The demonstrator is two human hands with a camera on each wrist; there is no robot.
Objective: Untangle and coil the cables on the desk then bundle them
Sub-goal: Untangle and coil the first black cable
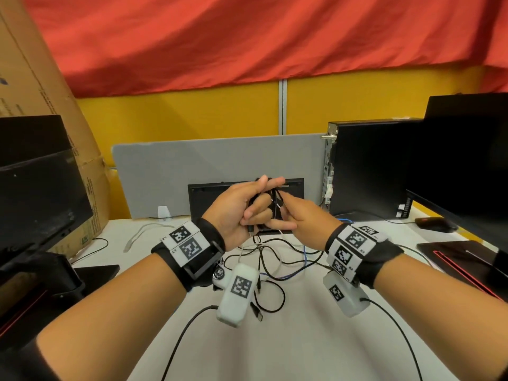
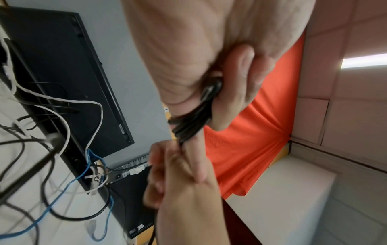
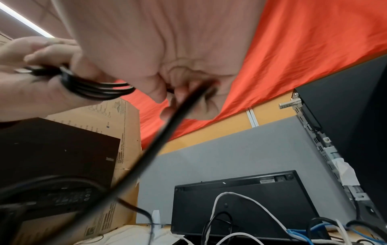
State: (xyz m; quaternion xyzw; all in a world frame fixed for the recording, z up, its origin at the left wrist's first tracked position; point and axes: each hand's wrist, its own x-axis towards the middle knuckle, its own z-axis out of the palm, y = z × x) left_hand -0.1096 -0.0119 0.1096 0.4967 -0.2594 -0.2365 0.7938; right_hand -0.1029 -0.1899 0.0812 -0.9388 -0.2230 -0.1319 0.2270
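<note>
My left hand [image 1: 254,209] is raised above the desk, its fingers curled round a small coil of black cable [image 1: 270,199]. The same coil [image 2: 193,121] lies in the left palm in the left wrist view, a plug end tucked under the fingers. My right hand [image 1: 284,214] sits close against it and pinches a loose black strand [image 3: 184,106] that runs down toward the desk. Below the hands lies a tangle of black, white and blue cables [image 1: 275,259]. A blue cable [image 2: 62,190] and a white cable [image 2: 67,132] cross in it.
A black keyboard [image 1: 209,199] leans on the grey divider [image 1: 170,174]. A PC tower [image 1: 365,166], a monitor [image 1: 461,171] and a mouse [image 1: 435,224] stand to the right. Another monitor [image 1: 35,188] and a cardboard box [image 1: 35,78] stand to the left. Bare white desk [image 1: 302,347] lies near me.
</note>
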